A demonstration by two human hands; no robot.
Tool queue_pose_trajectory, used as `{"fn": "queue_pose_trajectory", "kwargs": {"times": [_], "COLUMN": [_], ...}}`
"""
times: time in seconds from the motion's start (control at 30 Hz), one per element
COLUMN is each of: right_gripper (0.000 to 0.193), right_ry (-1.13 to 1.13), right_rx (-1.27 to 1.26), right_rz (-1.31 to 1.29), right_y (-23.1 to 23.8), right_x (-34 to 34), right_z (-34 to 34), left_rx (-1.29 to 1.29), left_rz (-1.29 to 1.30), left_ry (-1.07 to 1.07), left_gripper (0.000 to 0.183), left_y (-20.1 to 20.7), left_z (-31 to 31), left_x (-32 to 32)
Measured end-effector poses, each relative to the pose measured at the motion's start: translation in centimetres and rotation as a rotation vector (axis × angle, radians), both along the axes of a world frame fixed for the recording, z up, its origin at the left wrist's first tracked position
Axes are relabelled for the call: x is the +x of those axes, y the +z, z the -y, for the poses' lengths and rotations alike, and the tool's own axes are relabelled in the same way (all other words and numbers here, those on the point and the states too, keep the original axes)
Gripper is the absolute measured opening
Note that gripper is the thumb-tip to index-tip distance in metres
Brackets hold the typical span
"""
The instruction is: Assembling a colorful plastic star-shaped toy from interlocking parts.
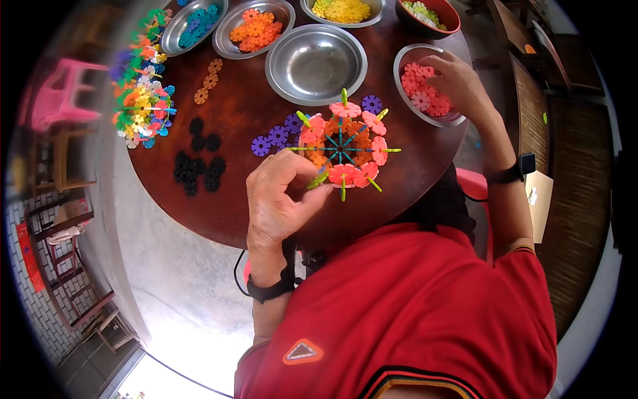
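Observation:
My left hand (282,193) pinches the lower left edge of a round assembly of interlocking plastic discs (341,114). The assembly has pink-red discs around its rim, yellow-green ones standing out like spokes, and orange and teal ones towards its middle. At the right, my right hand (458,83) reaches over a metal bowl (403,86) with its fingers among pink-red notched discs (425,93). Its fingertips are partly hidden, so whether a disc is between them does not show. Purple discs (261,145) lie on the table beyond my left hand.
On the round brown table (232,213) stands a bare metal bowl (316,64). Behind it are bowls of teal (199,26), orange (256,30), yellow (341,9) and pale green discs (425,14). Black discs (189,169) lie left, near a multicoloured disc construction (143,100).

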State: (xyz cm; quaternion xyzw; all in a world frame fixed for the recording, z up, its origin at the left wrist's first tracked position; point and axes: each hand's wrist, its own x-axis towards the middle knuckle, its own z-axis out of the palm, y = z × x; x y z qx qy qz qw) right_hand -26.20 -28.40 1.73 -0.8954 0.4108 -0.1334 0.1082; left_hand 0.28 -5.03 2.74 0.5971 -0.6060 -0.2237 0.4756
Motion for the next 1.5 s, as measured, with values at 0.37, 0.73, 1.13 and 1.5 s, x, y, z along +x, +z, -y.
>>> {"fn": "queue_pose_trajectory", "kwargs": {"times": [0.37, 0.73, 1.13, 1.5], "right_gripper": [0.020, 0.006, 0.010, 0.011], "right_ry": [-0.035, 0.512, 0.416, 0.421], "right_rx": [-0.009, 0.293, 0.268, 0.338], "right_rz": [0.088, 0.450, 0.357, 0.351], "right_y": [0.3, 7.3, 6.0, 6.4], "right_x": [-0.3, 11.3, 11.7, 11.8], "right_z": [0.2, -10.7, -11.3, -11.3], "left_rx": [0.053, -0.073, -0.075, -0.076], "left_rz": [0.110, 0.215, 0.215, 0.264], "left_ry": [0.065, 0.079, 0.206, 0.191], "left_gripper": [0.017, 0.015, 0.017, 0.018], "left_y": [-0.3, -0.4, -0.6, -0.7], "left_z": [-0.2, -0.1, 0.2, 0.1], "left_x": [0.6, 0.1, -0.6, -0.8]}}
